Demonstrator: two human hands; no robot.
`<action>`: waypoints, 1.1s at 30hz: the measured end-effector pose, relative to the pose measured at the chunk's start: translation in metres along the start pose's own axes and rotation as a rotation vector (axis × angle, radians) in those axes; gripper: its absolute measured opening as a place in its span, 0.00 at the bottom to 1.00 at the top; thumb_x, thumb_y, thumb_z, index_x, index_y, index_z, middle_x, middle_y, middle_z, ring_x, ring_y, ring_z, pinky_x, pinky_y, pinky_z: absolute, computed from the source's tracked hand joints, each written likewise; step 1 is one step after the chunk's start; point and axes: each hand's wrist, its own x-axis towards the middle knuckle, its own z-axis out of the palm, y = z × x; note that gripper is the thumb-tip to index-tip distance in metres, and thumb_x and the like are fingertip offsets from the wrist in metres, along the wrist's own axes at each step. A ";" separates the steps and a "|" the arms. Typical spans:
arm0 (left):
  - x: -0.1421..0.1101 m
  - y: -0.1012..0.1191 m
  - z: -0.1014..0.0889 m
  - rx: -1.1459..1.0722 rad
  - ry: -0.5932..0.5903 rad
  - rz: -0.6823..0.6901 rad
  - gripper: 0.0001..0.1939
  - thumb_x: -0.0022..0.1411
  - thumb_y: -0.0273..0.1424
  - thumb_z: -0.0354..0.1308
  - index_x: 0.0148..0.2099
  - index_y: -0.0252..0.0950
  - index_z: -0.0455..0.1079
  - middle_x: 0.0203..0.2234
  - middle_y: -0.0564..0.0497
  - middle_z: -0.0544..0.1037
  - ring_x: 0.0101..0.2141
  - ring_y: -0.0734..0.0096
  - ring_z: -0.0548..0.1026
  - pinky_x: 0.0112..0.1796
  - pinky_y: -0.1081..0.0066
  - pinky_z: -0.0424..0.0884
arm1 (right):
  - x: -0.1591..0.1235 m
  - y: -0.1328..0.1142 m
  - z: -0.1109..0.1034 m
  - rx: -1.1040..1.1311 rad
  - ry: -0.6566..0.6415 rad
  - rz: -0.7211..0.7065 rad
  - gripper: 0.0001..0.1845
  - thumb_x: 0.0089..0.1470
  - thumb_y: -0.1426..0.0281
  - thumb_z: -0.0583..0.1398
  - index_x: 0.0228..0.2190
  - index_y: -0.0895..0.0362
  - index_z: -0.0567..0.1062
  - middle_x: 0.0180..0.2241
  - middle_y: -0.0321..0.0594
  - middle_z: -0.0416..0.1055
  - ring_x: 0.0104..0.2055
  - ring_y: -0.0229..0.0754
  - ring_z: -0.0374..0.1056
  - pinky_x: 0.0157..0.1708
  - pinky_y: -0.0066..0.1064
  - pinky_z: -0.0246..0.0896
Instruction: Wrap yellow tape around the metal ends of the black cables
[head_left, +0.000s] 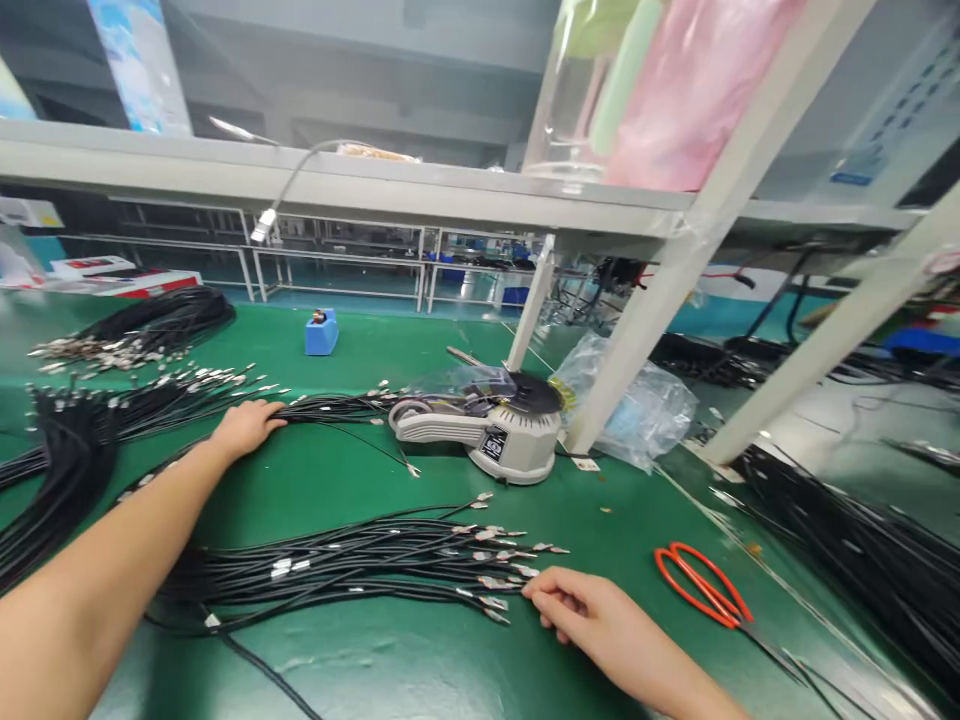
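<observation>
My left hand (246,430) reaches to the far bundle of black cables (330,407), its fingers closed over the strands at the bundle's left part. My right hand (589,620) is at the tips of the near bundle of black cables (322,560), thumb and forefinger pinched on one cable's end. Bare metallic or white ends fan out at this bundle's right side, and small white labels dot the strands. Between and beyond the hands stands a grey tape dispenser (517,440) with a round black top. Right of my right hand lie scissors with red handles (701,585).
More black cable bundles lie at the left (67,440) and far right (855,560). A small blue block-shaped holder (321,333) stands at the back. White shelf posts (645,260) rise beside a clear plastic bag (637,400). A shelf (337,190) crosses above the green table (420,660).
</observation>
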 end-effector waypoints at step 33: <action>-0.240 0.101 -0.022 -0.270 0.295 0.438 0.21 0.62 0.43 0.50 0.53 0.38 0.66 0.48 0.42 0.71 0.49 0.55 0.69 0.49 0.55 0.66 | -0.007 -0.020 0.019 -0.072 0.092 -0.229 0.06 0.45 0.73 0.62 0.29 0.54 0.77 0.28 0.36 0.72 0.30 0.39 0.66 0.35 0.30 0.59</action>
